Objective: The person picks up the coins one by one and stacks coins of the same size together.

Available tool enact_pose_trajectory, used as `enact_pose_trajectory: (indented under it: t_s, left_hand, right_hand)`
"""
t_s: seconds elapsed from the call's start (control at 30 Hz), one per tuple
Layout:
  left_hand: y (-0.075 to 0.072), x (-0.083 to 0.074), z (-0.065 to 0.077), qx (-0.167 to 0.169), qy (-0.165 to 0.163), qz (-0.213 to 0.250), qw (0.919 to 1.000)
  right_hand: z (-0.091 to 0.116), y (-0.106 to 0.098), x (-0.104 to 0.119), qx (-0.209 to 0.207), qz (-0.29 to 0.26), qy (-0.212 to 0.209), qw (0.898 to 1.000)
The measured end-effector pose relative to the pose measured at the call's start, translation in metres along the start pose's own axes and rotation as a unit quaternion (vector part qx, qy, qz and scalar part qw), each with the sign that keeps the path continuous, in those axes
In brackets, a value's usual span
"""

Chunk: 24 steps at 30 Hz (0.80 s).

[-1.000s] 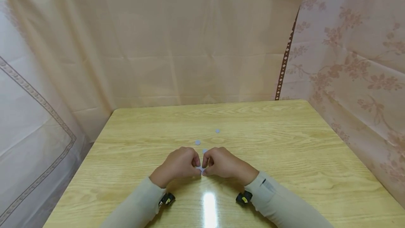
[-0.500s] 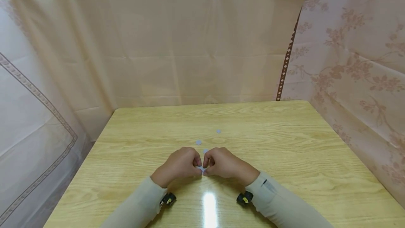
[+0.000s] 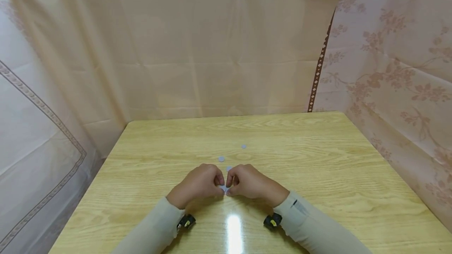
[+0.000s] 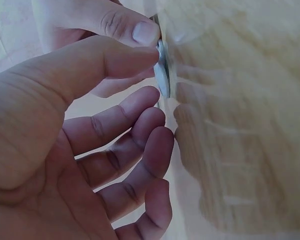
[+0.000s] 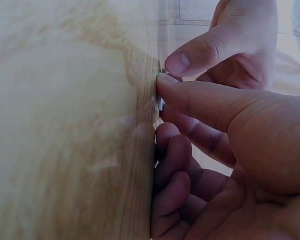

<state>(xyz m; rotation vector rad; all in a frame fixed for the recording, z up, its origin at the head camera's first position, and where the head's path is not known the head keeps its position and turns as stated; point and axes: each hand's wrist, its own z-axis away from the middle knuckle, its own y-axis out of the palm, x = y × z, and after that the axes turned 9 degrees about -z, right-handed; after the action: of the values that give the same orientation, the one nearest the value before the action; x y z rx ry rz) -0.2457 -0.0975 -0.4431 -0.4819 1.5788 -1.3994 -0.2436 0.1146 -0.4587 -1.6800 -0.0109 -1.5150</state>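
Near the front middle of the table, my left hand (image 3: 199, 181) and right hand (image 3: 252, 183) face each other, fingertips close together. Thumb and index finger of each pinch the edges of small, flat pale grey discs (image 3: 222, 187) low at the tabletop. In the left wrist view, thin overlapping discs (image 4: 161, 75) show edge-on beside the left thumb tip, the other fingers loosely curled. The right wrist view shows only a sliver of disc (image 5: 160, 103) behind the right thumb; the rest is hidden by fingers.
Three more pale discs lie flat beyond the hands: one just past the knuckles (image 3: 229, 168), one farther left (image 3: 221, 159), one farthest back (image 3: 243, 146). The wood-grain table (image 3: 159, 140) ends at a beige curtain (image 3: 212, 50). Floral cloth (image 3: 399, 81) hangs at the right.
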Motion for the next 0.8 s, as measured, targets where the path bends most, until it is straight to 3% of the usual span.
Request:
enact_pose_trajectory:
  t_s: [0.3, 0.8]
  left_hand:
    - [-0.0047, 0.0059, 0.0019, 0.011, -0.014, -0.005, 0.9998]
    - [-0.0026, 0.0031, 0.0001, 0.017, -0.016, -0.018, 0.9996]
  right_hand:
    - [0.0, -0.0002, 0.0003, 0.003, 0.002, 0.003, 1.0]
    - [0.0007, -0.0002, 0.0031, -0.001, 0.01, 0.001, 1.0]
